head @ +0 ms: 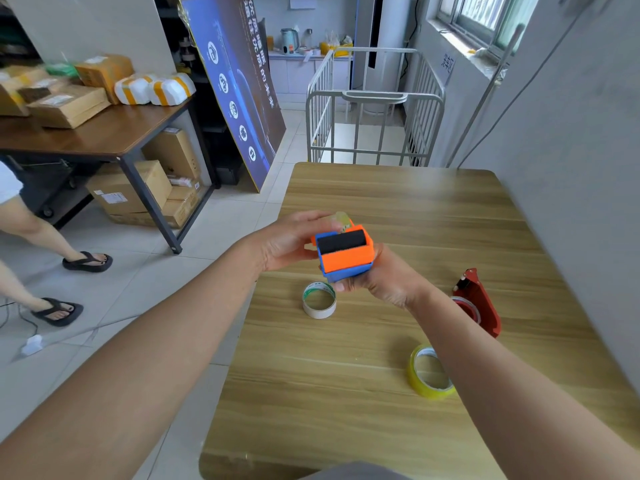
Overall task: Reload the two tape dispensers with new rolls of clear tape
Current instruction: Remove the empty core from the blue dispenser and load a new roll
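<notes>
Above table (346, 358), left hand (291, 239) and right hand (384, 278) gripping dispenser (344, 256)

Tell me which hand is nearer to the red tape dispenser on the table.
Right. The right hand holds the orange and blue dispenser from below, just left of the red tape dispenser. The left hand grips the far side, farther away.

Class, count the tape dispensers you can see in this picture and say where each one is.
2. The orange-and-blue dispenser is held above the table in both hands; the red dispenser lies on the table at the right.
</notes>
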Tool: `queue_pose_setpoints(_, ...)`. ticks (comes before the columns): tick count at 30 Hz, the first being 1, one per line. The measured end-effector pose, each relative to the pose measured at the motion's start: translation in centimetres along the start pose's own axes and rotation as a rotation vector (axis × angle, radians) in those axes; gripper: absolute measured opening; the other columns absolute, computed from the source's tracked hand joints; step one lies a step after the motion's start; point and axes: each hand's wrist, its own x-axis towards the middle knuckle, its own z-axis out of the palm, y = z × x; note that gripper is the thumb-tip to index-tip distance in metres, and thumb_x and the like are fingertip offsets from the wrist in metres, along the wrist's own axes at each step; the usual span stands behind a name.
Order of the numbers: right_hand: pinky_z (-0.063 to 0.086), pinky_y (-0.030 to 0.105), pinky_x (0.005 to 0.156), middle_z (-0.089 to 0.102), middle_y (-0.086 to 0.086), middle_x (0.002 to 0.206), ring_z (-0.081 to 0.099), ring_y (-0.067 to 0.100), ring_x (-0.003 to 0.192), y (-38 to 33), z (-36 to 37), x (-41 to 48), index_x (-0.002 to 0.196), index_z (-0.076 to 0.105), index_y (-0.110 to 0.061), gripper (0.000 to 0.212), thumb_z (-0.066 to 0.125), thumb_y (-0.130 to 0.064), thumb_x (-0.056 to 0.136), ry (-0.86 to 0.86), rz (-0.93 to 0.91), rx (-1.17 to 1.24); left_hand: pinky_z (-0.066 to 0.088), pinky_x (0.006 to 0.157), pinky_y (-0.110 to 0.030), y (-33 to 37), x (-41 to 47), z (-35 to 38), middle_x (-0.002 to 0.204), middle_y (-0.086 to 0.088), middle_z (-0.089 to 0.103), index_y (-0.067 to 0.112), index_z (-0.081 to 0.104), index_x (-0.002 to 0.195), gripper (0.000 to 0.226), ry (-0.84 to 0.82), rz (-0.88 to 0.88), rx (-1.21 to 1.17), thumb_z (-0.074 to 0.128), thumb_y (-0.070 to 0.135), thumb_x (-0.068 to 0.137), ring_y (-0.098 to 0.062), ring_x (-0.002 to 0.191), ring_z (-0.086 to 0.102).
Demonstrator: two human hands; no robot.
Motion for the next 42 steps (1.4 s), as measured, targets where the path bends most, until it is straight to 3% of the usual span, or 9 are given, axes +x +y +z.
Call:
queue_pose_setpoints(4,0.047,0.006,0.063,0.069,-0.024,0.065,0.061,-0.012,0.065,0.0,-0.1,0.1,0.084,0.064,-0.026,0.048,0.070,0.019,0.068,-0.012,-0.001,-0.059,0.048,0.082,-0.021,0.0,-0.3,0.0,0.098,-0.001,0.063,0.009,0.049,0.129,0.046,0.101,0.097,0.029,0.060,0.008,0.084,-0.010,0.090,0.061)
queue_pose_setpoints(11,0.047,0.006,0.061,0.070,-0.025,0.068,0.063,-0.011,0.066,0.0,-0.3,0.1,0.091,0.064,-0.029,0.052,0.069,0.018,0.069,0.039,-0.024,-0.075,0.046,0.095,-0.020,0.4,-0.4,0.4,0.120,-0.003,0.059,0.017,0.051,0.127,0.054,0.124,0.229,0.147,0.066,0.002,0.077,-0.011,0.110,0.056)
queue_pose_setpoints(16,0.047,0.006,0.060,0.069,-0.025,0.065,0.063,-0.012,0.065,0.1,-0.3,0.1,0.082,0.065,-0.028,0.049,0.068,0.019,0.069,0.038,-0.032,-0.069,0.050,0.089,-0.019,0.5,0.0,0.3,0.120,0.000,0.063,0.022,0.061,0.118,0.044,0.179,0.215,0.120,0.070,0.012,0.076,-0.010,0.111,0.059)
queue_pose_setpoints(20,0.047,0.006,0.061,0.070,-0.024,0.066,0.063,-0.011,0.067,0.2,-0.3,0.0,0.082,0.066,-0.025,0.046,0.069,0.019,0.069,0.020,-0.034,-0.070,0.052,0.079,-0.020,0.5,0.2,0.0,0.100,-0.001,0.070,0.019,0.062,0.116,0.037,0.150,0.150,0.049,0.066,0.015,0.080,-0.009,0.088,0.066)
queue_pose_setpoints(25,0.046,0.005,0.063,0.070,-0.023,0.068,0.062,-0.012,0.068,-0.1,-0.5,0.3,0.091,0.064,-0.021,0.045,0.068,0.019,0.070,0.001,-0.035,-0.110,0.050,0.085,-0.026,0.1,0.4,0.0,0.096,-0.002,0.069,0.016,0.063,0.112,0.029,0.157,0.148,-0.140,0.059,0.009,0.084,-0.015,0.088,0.063)
queue_pose_setpoints(30,0.047,0.008,0.065,0.067,-0.010,0.079,0.062,-0.010,0.068,0.5,-0.4,0.3,0.093,0.065,-0.016,0.042,0.067,0.019,0.069,0.007,-0.028,-0.109,0.045,0.095,-0.029,0.5,0.5,0.2,0.098,0.001,0.068,0.016,0.061,0.116,0.033,0.182,0.143,0.019,0.059,0.008,0.084,-0.012,0.092,0.062)
queue_pose_setpoints(35,0.049,0.009,0.064,0.071,-0.019,0.070,0.064,-0.006,0.069,1.1,-0.3,0.1,0.085,0.067,-0.026,0.046,0.068,0.017,0.070,0.002,-0.008,-0.036,0.050,0.074,-0.015,0.8,0.4,0.2,0.097,0.003,0.069,0.017,0.055,0.123,0.041,0.185,0.098,0.082,0.063,0.011,0.083,-0.007,0.084,0.065)
queue_pose_setpoints(38,0.049,0.009,0.064,0.072,-0.018,0.069,0.065,-0.006,0.068,1.3,-0.2,0.0,0.084,0.066,-0.025,0.047,0.067,0.019,0.070,-0.018,0.008,0.002,0.049,0.067,-0.018,0.6,0.3,0.1,0.089,0.002,0.069,0.020,0.057,0.115,0.036,0.198,0.090,0.119,0.066,0.012,0.082,-0.007,0.073,0.063)
queue_pose_setpoints(42,0.051,0.011,0.066,0.071,-0.018,0.069,0.064,-0.005,0.069,1.4,0.0,-0.2,0.085,0.066,-0.026,0.047,0.067,0.019,0.070,-0.023,0.016,0.018,0.044,0.076,-0.025,0.3,0.4,0.1,0.085,0.007,0.068,0.020,0.066,0.099,0.019,0.194,0.065,0.164,0.065,0.014,0.082,-0.009,0.081,0.060)
